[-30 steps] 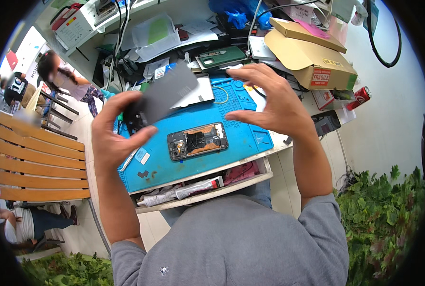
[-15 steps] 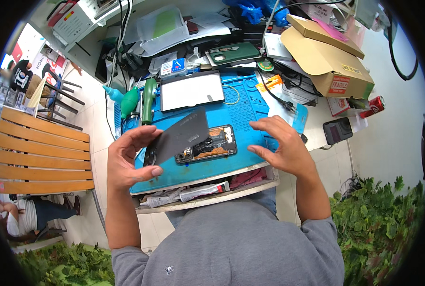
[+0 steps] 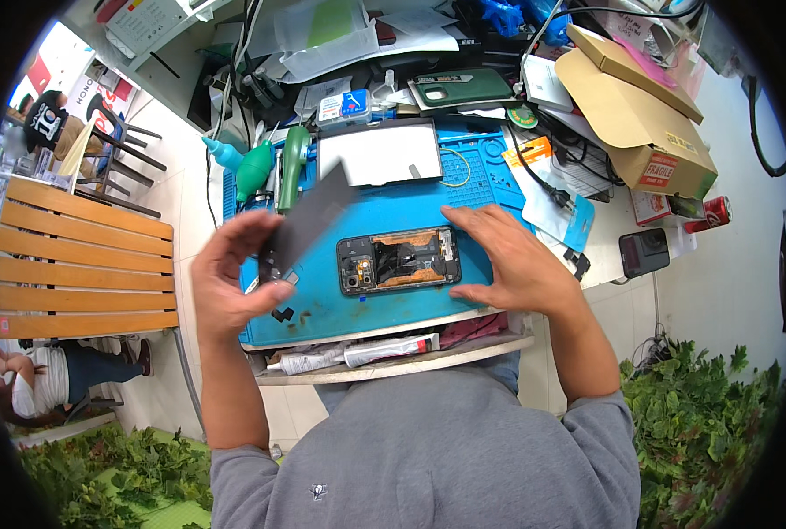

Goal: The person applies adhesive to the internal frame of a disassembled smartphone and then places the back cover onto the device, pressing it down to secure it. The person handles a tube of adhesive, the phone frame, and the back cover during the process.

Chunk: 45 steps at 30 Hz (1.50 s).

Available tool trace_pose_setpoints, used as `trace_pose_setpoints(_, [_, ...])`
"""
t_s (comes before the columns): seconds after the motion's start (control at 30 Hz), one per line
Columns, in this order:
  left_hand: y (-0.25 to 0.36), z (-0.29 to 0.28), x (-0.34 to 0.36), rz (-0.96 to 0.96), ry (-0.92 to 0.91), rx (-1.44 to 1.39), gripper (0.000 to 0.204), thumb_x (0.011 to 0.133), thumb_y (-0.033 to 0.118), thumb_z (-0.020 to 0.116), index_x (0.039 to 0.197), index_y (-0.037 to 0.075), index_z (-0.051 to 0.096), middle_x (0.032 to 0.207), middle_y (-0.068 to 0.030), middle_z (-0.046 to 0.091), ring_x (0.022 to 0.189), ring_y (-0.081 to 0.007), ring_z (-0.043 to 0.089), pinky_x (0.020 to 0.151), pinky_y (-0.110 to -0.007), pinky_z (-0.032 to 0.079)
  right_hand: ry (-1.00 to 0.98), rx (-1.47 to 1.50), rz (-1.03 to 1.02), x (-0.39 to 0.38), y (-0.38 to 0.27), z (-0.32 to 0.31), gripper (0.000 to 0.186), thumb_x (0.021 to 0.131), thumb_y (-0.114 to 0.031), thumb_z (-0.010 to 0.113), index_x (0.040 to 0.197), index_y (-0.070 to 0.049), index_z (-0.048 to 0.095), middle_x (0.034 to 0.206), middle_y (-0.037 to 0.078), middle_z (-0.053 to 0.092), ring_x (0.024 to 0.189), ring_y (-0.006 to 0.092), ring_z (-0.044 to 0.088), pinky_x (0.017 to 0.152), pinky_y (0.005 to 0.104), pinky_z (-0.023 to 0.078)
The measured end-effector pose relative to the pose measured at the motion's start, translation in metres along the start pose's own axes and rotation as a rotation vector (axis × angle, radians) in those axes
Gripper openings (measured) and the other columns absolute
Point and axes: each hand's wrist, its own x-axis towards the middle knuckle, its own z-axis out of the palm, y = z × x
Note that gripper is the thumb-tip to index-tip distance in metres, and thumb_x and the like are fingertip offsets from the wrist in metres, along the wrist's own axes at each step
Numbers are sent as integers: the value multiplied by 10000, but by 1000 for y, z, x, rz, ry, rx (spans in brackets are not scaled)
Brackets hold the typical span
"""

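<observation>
An opened phone (image 3: 399, 260) with bare circuitry lies flat on a blue work mat (image 3: 384, 304). My left hand (image 3: 230, 282) holds a dark grey back panel (image 3: 303, 225) tilted up, just left of the phone. My right hand (image 3: 512, 264) rests on the mat with fingers spread, its fingertips touching the phone's right end. A white-faced panel in a dark frame (image 3: 378, 152) lies on the mat behind the phone.
Green tools and a blue-capped bottle (image 3: 256, 167) stand at the mat's left back corner. Cardboard boxes (image 3: 640, 115), cables and a green phone case (image 3: 463, 88) crowd the bench behind. A glue tube (image 3: 357, 353) lies on the front ledge. A wooden bench (image 3: 84, 264) is at left, plants below.
Both hands have come down from in front of the camera to the mat. The left still holds the dark panel, now further left; the right has settled at the phone's right end.
</observation>
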Motion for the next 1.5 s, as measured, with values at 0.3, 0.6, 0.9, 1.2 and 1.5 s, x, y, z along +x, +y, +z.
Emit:
trace_pose_setpoints(0.3, [-25, -6, -23, 4, 189, -100, 976, 814, 265, 1022, 1594, -89, 554, 1446, -248, 739, 1347, -355, 747, 1212, -479, 566, -75, -35, -43, 17, 11, 2, 980, 736, -234, 1000, 1599, -25, 586, 1371, 173, 722, 1247, 375, 647, 1132, 489, 540])
trace_pose_setpoints(0.6, [-44, -3, -33, -59, 275, -165, 970, 803, 235, 1027, 1587, -92, 560, 1435, -267, 740, 1314, -357, 763, 1192, -479, 588, -126, -164, -15, 28, -3, -2, 977, 729, -230, 958, 1604, -18, 578, 1391, 180, 714, 1282, 385, 639, 1138, 482, 537])
trace_pose_setpoints(0.9, [-36, -6, -32, -48, 177, -168, 1078, 768, 366, 1083, 1596, -83, 558, 1421, -252, 749, 1286, -330, 772, 1166, -472, 603, -122, -37, 13, 13, 7, -4, 1055, 730, -209, 975, 1668, -32, 525, 1497, 197, 687, 1362, 390, 620, 1217, 478, 510])
trace_pose_setpoints(1.2, [-15, 34, -11, 24, -51, 179, 1000, 755, 291, 1054, 1602, -1, 610, 1386, -202, 779, 1295, -294, 761, 1185, -442, 560, -7, 112, 23, -1, 12, -9, 1069, 727, -169, 997, 1675, -49, 519, 1514, 205, 669, 1409, 401, 610, 1202, 490, 538])
trace_pose_setpoints(1.5, [-9, 78, 17, 237, -279, 527, 904, 707, 210, 1037, 1534, 81, 696, 1405, -158, 777, 1255, -332, 768, 1084, -435, 624, -66, -2, 14, -4, 15, -12, 956, 742, -234, 996, 1591, -29, 608, 1510, 210, 663, 1420, 401, 598, 1222, 483, 516])
